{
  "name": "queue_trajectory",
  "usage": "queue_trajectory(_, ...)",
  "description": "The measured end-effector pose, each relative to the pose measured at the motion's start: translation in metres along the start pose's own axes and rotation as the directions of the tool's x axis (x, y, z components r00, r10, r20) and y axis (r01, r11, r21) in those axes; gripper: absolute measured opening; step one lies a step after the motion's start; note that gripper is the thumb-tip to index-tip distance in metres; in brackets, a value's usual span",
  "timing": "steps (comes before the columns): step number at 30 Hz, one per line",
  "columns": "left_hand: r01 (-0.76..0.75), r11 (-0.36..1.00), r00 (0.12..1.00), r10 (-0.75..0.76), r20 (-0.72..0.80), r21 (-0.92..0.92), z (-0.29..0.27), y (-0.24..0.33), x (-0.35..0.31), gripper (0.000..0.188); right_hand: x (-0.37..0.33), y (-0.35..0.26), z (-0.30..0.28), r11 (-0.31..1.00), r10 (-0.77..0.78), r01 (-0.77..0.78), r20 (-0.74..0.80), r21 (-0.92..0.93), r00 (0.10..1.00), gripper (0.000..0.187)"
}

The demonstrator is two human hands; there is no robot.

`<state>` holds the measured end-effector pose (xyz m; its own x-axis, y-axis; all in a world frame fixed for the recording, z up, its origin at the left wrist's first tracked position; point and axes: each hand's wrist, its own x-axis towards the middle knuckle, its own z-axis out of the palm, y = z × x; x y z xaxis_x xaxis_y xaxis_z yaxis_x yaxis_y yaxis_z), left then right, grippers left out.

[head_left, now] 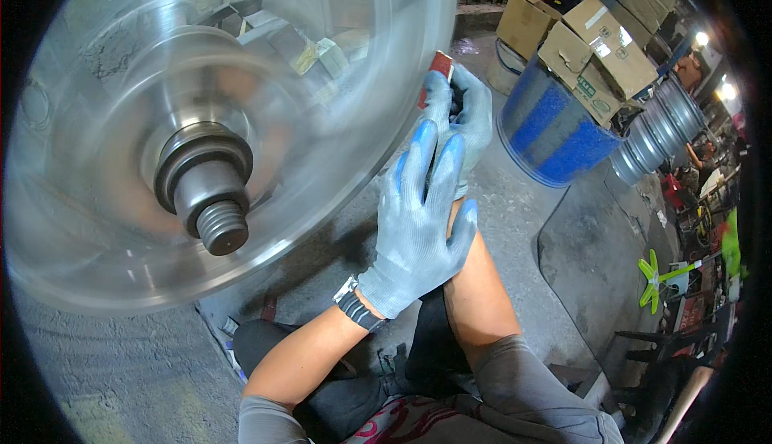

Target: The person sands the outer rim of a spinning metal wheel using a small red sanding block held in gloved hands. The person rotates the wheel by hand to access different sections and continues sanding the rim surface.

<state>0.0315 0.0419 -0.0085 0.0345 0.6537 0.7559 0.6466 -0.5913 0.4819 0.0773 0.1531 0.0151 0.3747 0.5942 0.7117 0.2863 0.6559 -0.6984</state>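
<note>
A wheel rim (322, 227), blurred by fast spinning, fills the upper left. It turns on a steel spindle with a threaded end (221, 227). Both my hands wear grey-white gloves with blue on the fingertips. My right hand (474, 118) grips a small reddish-brown piece, apparently folded sandpaper (441, 63), at the rim's right edge. Whether the piece touches the metal is hard to tell. My left hand (414, 219), palm down with fingers stretched, lies over my right wrist and lower hand, hiding part of them. A watch (358, 303) sits on my left wrist.
Right of my hands stands a blue drum (559, 126) topped with cardboard boxes (599, 50). Stacked silver wheel rims (659, 126) lie beyond it. A dark mat (599, 259) covers the floor at right. Farther right are a green star-shaped base (653, 279) and a wooden handle (683, 404).
</note>
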Motion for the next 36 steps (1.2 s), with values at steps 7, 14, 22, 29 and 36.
queue_trajectory(7,-0.021,1.000,1.000,0.021,0.013,-0.004,0.002,-0.002,0.002,0.084,0.003,-0.001,-0.002,0.998,0.061,-0.061,0.008,0.017,0.998,0.017)
queue_trajectory(14,-0.008,1.000,1.000,0.008,0.002,-0.021,0.004,0.000,0.004,0.084,0.003,-0.001,-0.005,0.998,0.055,-0.055,0.011,0.011,0.998,0.017)
queue_trajectory(22,-0.011,1.000,1.000,0.011,0.006,-0.014,0.005,0.002,0.006,0.084,0.007,0.004,-0.001,1.000,0.002,-0.002,-0.046,0.005,0.999,0.017)
queue_trajectory(29,0.003,1.000,1.000,-0.003,0.016,-0.003,0.007,0.001,0.003,0.085,0.005,0.002,-0.003,0.998,0.057,-0.057,-0.022,0.016,0.998,0.017)
queue_trajectory(36,-0.002,1.000,1.000,0.002,-0.007,-0.009,0.003,0.001,0.002,0.084,0.003,-0.003,-0.003,0.999,0.035,-0.036,-0.004,-0.025,0.999,0.016)
